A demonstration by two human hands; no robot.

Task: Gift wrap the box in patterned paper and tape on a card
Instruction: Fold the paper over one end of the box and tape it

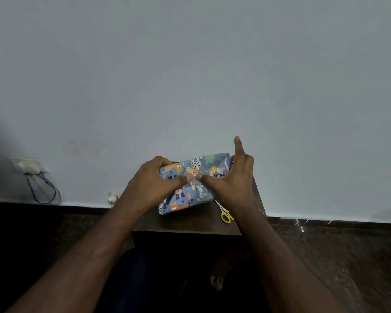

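Note:
A box wrapped in blue paper with cartoon animals lies on a small dark wooden table. My left hand grips its left end, fingers curled over the far edge and the thumb pressing on the top near the middle. My right hand holds the right end, its thumb pressing the paper beside the left thumb, the index finger pointing straight up and the other fingers around the right side. No card or tape is in view.
Yellow-handled scissors lie on the table just right of the box, partly under my right wrist. The table stands against a pale wall. A wall socket with cables is at the left, above a dark floor.

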